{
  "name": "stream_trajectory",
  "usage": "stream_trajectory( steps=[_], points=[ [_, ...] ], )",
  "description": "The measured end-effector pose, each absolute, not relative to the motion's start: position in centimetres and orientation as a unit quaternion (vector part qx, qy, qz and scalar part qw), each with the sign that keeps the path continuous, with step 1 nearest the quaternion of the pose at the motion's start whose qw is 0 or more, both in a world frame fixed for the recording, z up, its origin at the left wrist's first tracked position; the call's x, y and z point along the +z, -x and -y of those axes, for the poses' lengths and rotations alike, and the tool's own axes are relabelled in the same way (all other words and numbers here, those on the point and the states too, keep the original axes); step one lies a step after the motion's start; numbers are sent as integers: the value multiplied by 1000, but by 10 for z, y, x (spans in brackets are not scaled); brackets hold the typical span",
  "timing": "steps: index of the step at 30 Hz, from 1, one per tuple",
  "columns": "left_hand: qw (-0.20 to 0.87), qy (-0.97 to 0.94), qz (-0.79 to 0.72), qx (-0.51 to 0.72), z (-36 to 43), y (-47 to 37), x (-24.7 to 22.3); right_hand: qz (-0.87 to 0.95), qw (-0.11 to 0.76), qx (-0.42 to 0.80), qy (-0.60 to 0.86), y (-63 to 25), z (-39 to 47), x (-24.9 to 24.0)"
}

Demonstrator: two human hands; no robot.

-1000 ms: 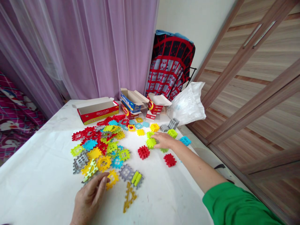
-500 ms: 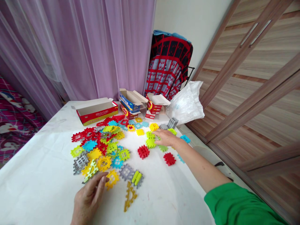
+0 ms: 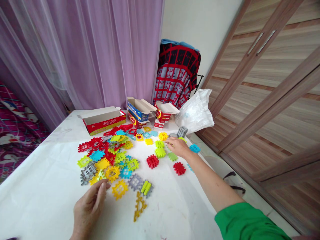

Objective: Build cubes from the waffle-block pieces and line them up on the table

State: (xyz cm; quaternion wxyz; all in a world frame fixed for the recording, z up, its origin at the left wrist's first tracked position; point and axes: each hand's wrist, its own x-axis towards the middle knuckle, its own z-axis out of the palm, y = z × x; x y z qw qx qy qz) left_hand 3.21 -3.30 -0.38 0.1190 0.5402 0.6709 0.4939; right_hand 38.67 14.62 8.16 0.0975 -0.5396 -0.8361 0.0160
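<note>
**Green stack (image 3: 160, 152), red stack (image 3: 152, 161) formed; mixed heap (image 3: 110, 155) remains**

Below centre, your right hand (image 3: 177, 147) is beside the green stack; lower left, your left hand (image 3: 89, 200) borders the heap. Whether either's grasping anything, I can't tell!

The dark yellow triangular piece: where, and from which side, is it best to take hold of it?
Pinch the dark yellow triangular piece across its narrow near end, probably coming from the near side: it lies flat, tapering toward the viewer, while its far part sits close to a grey toothed piece bearing lime-green bars.
</note>
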Motion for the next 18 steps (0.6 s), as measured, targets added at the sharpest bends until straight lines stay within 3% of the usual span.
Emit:
stream_trajectory(
  steps=[10,18],
  points=[
    [93,-459,-712,523,29,-16,2,821,205,77,527,-379,-117,43],
    [106,-386,-732,551,26,-8,8,841,216,99,487,-317,-103,47]
  ],
)
